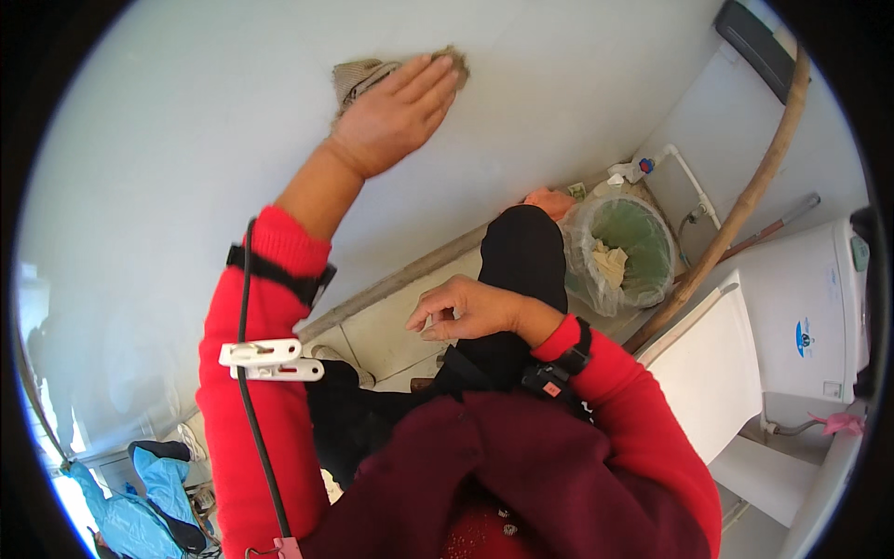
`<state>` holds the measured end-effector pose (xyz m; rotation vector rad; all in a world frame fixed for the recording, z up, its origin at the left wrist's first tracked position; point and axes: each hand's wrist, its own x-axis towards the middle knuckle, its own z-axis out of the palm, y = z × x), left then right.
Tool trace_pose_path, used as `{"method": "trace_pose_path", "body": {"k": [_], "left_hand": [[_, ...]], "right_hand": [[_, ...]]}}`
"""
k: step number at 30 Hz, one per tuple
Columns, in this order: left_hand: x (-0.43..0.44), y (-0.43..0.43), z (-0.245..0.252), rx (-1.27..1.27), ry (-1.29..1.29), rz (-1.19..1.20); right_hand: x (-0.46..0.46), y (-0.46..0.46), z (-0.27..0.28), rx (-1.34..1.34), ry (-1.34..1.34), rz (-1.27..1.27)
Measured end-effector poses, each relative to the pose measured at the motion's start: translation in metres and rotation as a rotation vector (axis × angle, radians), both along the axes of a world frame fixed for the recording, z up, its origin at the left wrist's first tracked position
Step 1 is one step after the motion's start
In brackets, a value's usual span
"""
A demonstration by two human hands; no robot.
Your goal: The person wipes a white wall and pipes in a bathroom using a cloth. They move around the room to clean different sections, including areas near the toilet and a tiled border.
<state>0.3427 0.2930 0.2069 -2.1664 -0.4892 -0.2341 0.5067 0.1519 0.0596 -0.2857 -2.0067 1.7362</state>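
Observation:
My left hand (pixel 398 115) lies flat over a brownish cleaning cloth (pixel 360 80) and presses it against the pale, smooth wall (pixel 209 119). Parts of the cloth stick out on both sides of the fingers, and the rest is hidden under the palm. Lower down, my right hand (pixel 468 307) hangs loosely bent in front of my raised, black-trousered knee (pixel 524 251). Nothing is in it, and a gap shows between thumb and fingers. A white clothes peg (pixel 269 360) clips a black cable to my left red sleeve.
Right of my knee stands a lined waste bin (pixel 621 244) with crumpled paper inside. A long wooden stick (pixel 740 202) leans beside the white toilet (pixel 705 363) and its cistern (pixel 803 314). Behind the bin runs a white pipe (pixel 695 182). Light-blue plastic (pixel 133 517) lies at lower left.

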Motion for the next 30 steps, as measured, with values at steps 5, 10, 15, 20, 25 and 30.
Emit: {"method": "trace_pose_path", "body": {"k": [5,10,15,20,25,30], "left_hand": [[0.010,0.035,-0.053,-0.027,0.042,-0.095],[0.001,0.019,-0.133,-0.214,0.370,-0.010],[0.003,0.020,-0.151,-0.254,0.615,0.028],[0.079,0.074,-0.131,-0.098,0.366,-0.049],[0.133,0.093,-0.153,-0.184,0.499,-0.001],[0.096,0.075,-0.215,-0.321,0.678,0.056]], "right_hand": [[-0.005,0.005,-0.041,0.126,-0.229,-0.088],[0.005,0.003,-0.048,0.429,-0.306,-0.121],[0.013,0.007,-0.050,0.467,-0.395,-0.211],[0.010,0.011,-0.053,0.429,-0.316,-0.213],[0.017,0.012,-0.052,0.356,-0.303,-0.253],[0.027,0.013,-0.049,0.272,-0.313,-0.308]]}}
